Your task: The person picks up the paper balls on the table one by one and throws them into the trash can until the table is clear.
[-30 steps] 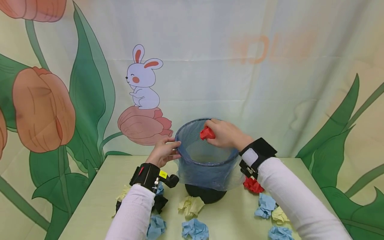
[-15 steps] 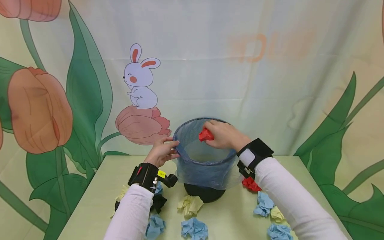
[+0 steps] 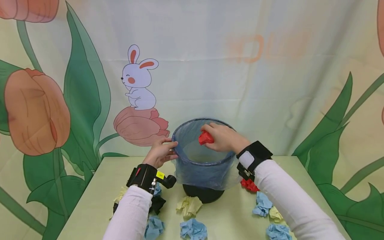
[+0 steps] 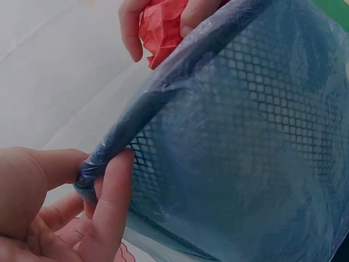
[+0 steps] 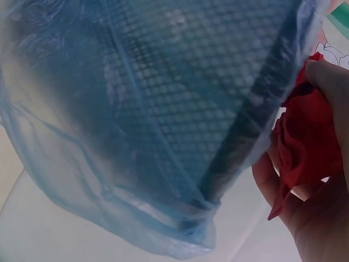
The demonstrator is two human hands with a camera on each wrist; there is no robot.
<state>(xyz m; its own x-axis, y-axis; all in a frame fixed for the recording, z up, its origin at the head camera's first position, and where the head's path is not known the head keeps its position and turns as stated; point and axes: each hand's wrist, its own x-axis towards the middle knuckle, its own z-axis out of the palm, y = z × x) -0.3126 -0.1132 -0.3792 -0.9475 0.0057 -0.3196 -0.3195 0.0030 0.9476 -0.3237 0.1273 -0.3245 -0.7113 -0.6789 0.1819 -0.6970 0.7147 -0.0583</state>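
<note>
A black mesh wastebasket (image 3: 204,195), lined with a thin blue plastic bag (image 3: 204,176) folded over its rim, stands at the table's far side. On the rim's left, my left hand (image 3: 159,152) pinches the bag-covered edge between thumb and fingers, as the left wrist view shows closely. Over the opening, my right hand (image 3: 223,137) holds a crumpled red paper ball (image 3: 206,137). The right wrist view has that red paper (image 5: 308,134) gripped by thumb and fingers, beyond the bag-covered rim. The basket's bottom inside is hidden.
Several crumpled paper balls lie on the pale table (image 3: 99,186): yellow (image 3: 189,206) and blue (image 3: 193,229) in front, black (image 3: 157,204) near the left forearm, red (image 3: 249,185) and blue (image 3: 262,204) at right. A printed curtain (image 3: 192,66) hangs behind.
My right hand has sunk slightly with the red paper ball over the basket. The left hand keeps its hold on the rim. The head view has shifted a little.
</note>
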